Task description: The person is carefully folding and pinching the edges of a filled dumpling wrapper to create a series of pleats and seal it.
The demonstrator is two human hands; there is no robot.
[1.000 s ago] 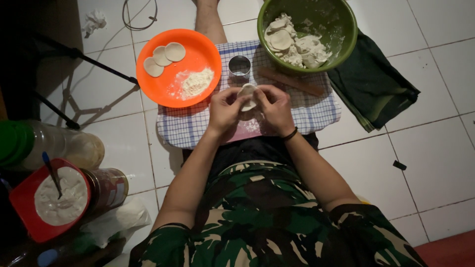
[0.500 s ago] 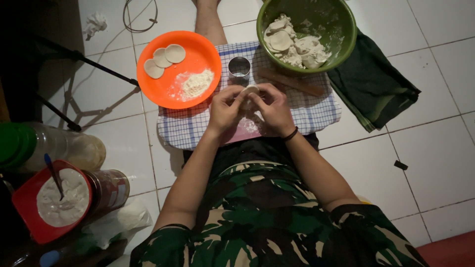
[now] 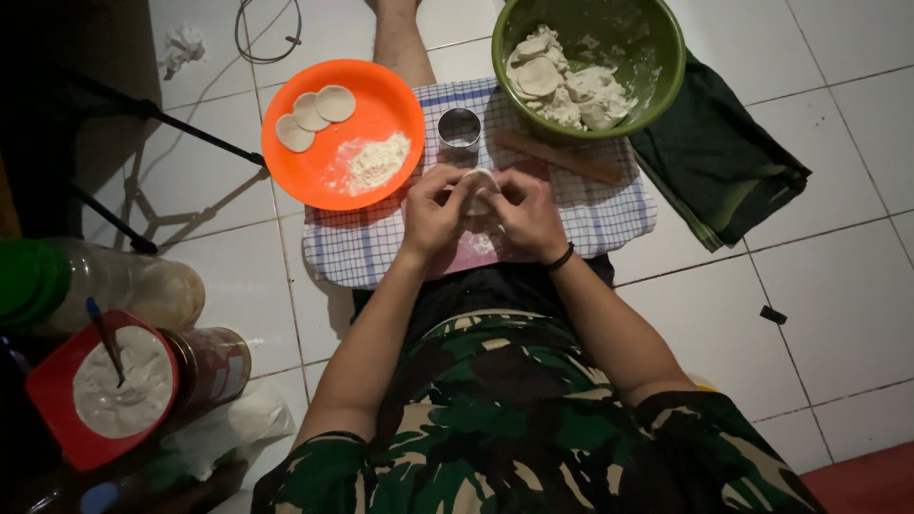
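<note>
My left hand (image 3: pixel 434 214) and my right hand (image 3: pixel 524 214) meet over a checked cloth (image 3: pixel 609 214) on the floor. Both pinch a small pale piece of dough (image 3: pixel 479 191) between their fingertips. Just beyond them stands a round metal cutter (image 3: pixel 459 131). An orange plate (image 3: pixel 309 167) to the left carries three flat dough rounds (image 3: pixel 314 116) and a heap of flour (image 3: pixel 377 162). A green bowl (image 3: pixel 657 48) at the upper right holds lumps and discs of dough. A wooden rolling pin (image 3: pixel 562 157) lies on the cloth under the bowl.
A dark green folded cloth (image 3: pixel 724 167) lies right of the bowl. At the lower left stand a red container of white flour (image 3: pixel 109 385) with a spoon, a jar (image 3: pixel 214 362) and a clear plastic bottle (image 3: pixel 124 286). A black stand leg (image 3: pixel 162 124) crosses the white tiles.
My hands stay in the same spot over the cloth; the fingers have shifted slightly around the dough piece. Nothing else has moved.
</note>
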